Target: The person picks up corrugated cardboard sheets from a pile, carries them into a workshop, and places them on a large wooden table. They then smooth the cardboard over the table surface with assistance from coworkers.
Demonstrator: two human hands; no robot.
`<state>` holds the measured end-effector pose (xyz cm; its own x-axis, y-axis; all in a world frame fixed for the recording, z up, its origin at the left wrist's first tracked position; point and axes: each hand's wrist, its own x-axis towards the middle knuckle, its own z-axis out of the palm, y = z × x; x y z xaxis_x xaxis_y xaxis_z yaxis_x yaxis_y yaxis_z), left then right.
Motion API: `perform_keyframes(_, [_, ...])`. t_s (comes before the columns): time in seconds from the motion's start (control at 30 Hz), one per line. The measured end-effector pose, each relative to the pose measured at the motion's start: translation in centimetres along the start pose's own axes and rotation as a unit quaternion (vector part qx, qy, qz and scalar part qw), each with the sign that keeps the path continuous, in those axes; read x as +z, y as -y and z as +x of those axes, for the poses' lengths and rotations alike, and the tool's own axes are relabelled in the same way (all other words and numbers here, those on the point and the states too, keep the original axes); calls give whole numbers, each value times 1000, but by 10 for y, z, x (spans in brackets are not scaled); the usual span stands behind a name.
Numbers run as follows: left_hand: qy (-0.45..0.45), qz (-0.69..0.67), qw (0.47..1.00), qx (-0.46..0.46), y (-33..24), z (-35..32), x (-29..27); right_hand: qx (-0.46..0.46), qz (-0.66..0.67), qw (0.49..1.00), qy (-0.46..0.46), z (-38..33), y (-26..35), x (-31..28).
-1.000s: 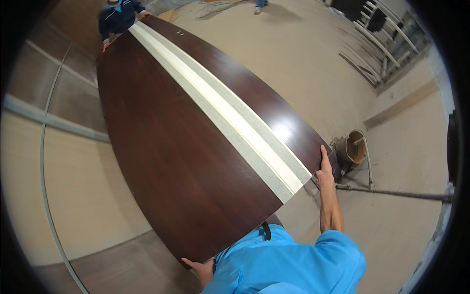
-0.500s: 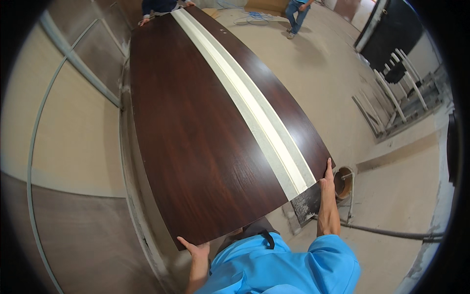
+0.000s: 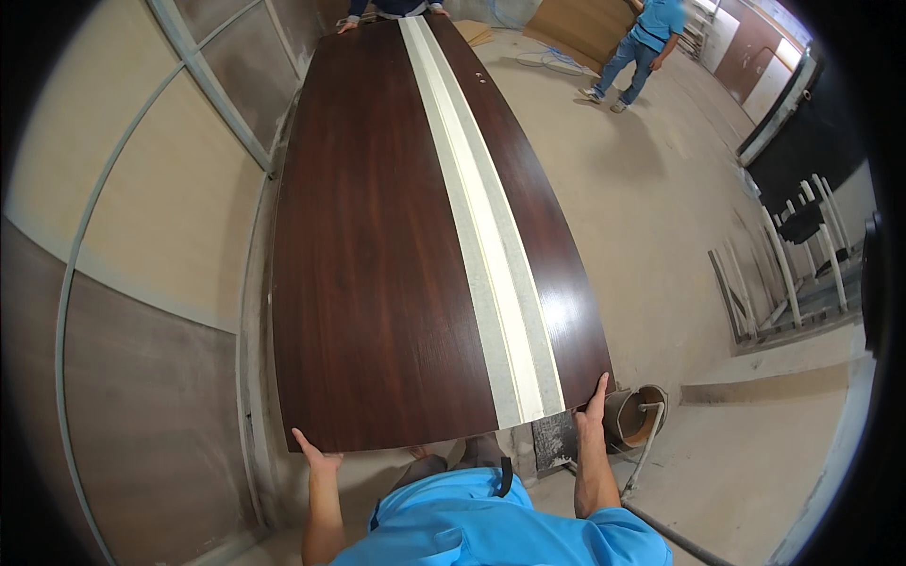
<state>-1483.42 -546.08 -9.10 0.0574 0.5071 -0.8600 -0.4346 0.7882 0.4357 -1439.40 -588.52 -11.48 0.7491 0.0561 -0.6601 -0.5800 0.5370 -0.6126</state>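
Note:
A long dark-brown wood-grain door panel (image 3: 377, 245) stretches away from me, its near edge at my waist. Down its right part runs a pale strip (image 3: 481, 217) bordered by grey bands. My left hand (image 3: 319, 455) grips the near left corner, thumb on top and fingers underneath, mostly hidden. At the near right corner, my right hand (image 3: 593, 406) holds the panel the same way. A co-worker in dark sleeves holds the far end, with a hand (image 3: 348, 25) at the far left corner.
A framed partition wall (image 3: 160, 236) runs close along the left. Another person in a blue shirt (image 3: 651, 38) stands at the far right. Near my right hand are a round bucket (image 3: 628, 420) and a bent pipe; a rack with white posts (image 3: 793, 264) stands farther right.
The panel has swung in view so its near edge lies more level, its near right corner lower and its far end shifted right. Both my hands keep their hold.

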Motion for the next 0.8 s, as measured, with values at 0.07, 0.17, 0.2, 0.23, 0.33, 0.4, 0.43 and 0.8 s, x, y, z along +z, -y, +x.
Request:
perform_keyframes(0.07, [-29,-4,999,18,2,0,1,-14,-18,999,27,-4,0,0])
perform_keyframes(0.17, [-8,-19,999,41,4,5,1,-13,-38,997,71,-7,0,0])
perform_keyframes(0.2, [-3,-39,999,28,4,7,1,-5,-47,997,54,-7,-1,0])
perform_keyframes(0.23, [-15,-28,999,33,4,8,1,-22,-21,997,65,-7,-1,-1])
perform_keyframes(0.33, [-59,-11,998,2,0,8,2,-1,27,999,17,-5,-3,-1])
perform_keyframes(0.4, [-43,4,999,-1,-3,4,4,16,26,1000,0,-3,-3,-1])
perform_keyframes(0.43, [-22,8,1000,-3,-4,2,5,16,29,999,16,-2,-4,-1])
perform_keyframes(0.8, [-208,203,919,267,-3,6,-16,13,-15,997,72,-1,-7,-44])
